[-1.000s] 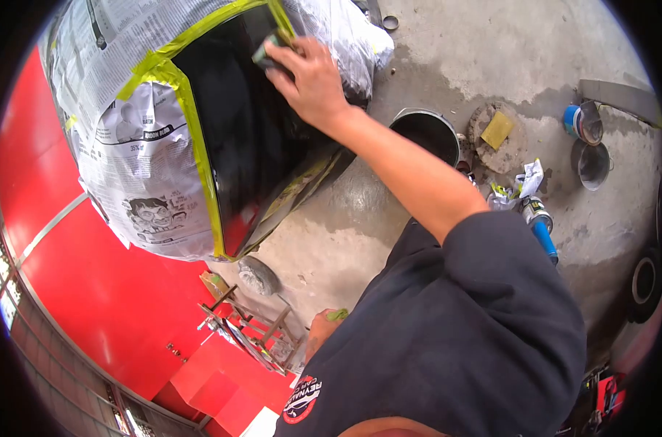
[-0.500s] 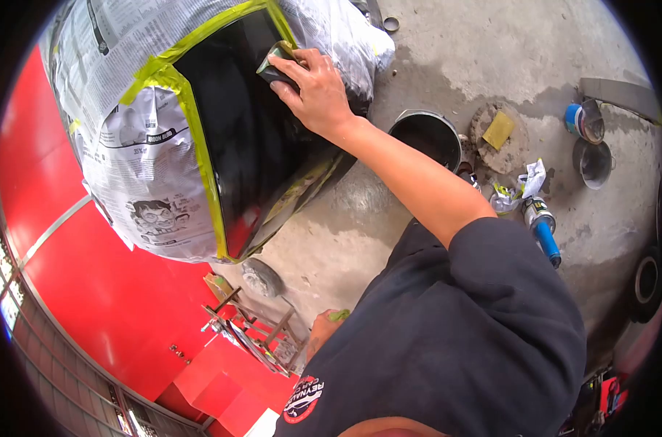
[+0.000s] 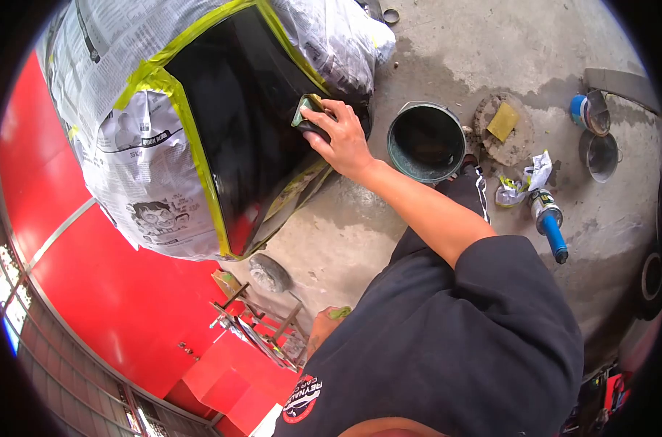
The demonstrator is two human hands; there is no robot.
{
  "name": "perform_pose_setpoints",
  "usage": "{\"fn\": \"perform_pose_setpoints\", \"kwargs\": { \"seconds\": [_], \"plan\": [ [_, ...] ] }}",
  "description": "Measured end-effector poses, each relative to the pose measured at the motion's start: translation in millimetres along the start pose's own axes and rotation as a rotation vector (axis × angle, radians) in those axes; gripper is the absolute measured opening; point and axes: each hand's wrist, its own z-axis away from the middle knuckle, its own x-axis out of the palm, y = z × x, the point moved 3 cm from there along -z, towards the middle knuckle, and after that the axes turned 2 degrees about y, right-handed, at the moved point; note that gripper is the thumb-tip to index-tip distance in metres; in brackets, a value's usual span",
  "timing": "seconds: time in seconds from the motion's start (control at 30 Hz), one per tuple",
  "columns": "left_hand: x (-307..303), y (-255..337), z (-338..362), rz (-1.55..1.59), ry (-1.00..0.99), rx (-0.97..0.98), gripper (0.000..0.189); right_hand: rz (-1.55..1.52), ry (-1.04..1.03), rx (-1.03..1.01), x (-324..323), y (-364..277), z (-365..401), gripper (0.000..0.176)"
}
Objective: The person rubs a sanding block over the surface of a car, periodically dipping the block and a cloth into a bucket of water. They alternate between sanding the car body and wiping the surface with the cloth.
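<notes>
My right hand (image 3: 339, 138) grips a small folded dark and greenish pad (image 3: 306, 111) and presses it on the glossy black panel (image 3: 243, 95), near its right edge. Yellow-green tape (image 3: 198, 162) borders this panel, with newspaper masking (image 3: 138, 146) around it. Lower down, beside the dark shirt, my left hand (image 3: 320, 329) is partly hidden by my body. Its fingers are closed on a crumpled yellow-green piece (image 3: 339, 312).
A dark bucket (image 3: 426, 142) stands right of the panel. Beyond it are a round slab (image 3: 516, 138) bearing a yellow sponge (image 3: 502, 121), a blue-handled tool (image 3: 553, 237), crumpled paper (image 3: 540, 171) and a metal pot (image 3: 599, 156). A grey stone (image 3: 270, 273) lies below the panel.
My right hand has moved down and to the right across the black panel with the pad. More of the bucket and a leg now show. My left hand has barely moved.
</notes>
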Motion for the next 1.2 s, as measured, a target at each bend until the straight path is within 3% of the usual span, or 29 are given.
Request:
{"fn": "perform_pose_setpoints", "kwargs": {
  "seconds": [0.13, 0.23, 0.33, 0.5, 0.63, 0.9, 1.0, 1.13, 1.2],
  "plan": [
    [1.2, -18.4, -14.7, -0.056, 0.047, 0.110, 0.043, 0.051, 0.102, -0.092, 0.5, -13.3, -47.7, 0.045],
    [0.3, -9.2, -9.4, -0.084, 0.024, 0.071, 0.044, 0.049, 0.197, -0.153, 10.8, -30.2, -130.1, 0.040],
    [4.3, -13.0, -9.0, -0.100, 0.047, -0.002, 0.044, 0.034, 0.192, -0.112, 11.9, -35.1, -139.4, 0.041],
    [11.7, -5.0, -5.6, 0.051, -0.022, 0.042, 0.043, 0.028, 0.092, -0.050, 4.2, -34.1, -61.1, 0.043],
    [11.8, 7.6, -1.3, 0.011, -0.016, 0.062, 0.042, 0.065, 0.193, -0.097, 16.1, -36.2, -134.2, 0.044],
    [10.7, -13.3, -12.8, -0.010, 0.001, 0.050, 0.042, 0.033, 0.163, -0.036, 16.4, -39.5, -128.7, 0.042],
    [9.4, -13.1, -12.5, 0.012, -0.009, 0.074, 0.042, -0.015, 0.263, -0.110, 22.9, -36.9, -166.1, 0.043],
    [6.0, -8.2, -10.4, 0.024, -0.001, 0.083, 0.040, -0.027, 0.225, -0.142, 19.8, -33.1, -144.5, 0.043],
    [3.7, 0.7, -5.8, 0.038, 0.003, 0.054, 0.039, -0.085, 0.158, -0.127, 9.6, -30.3, -92.7, 0.045]
  ]
}}
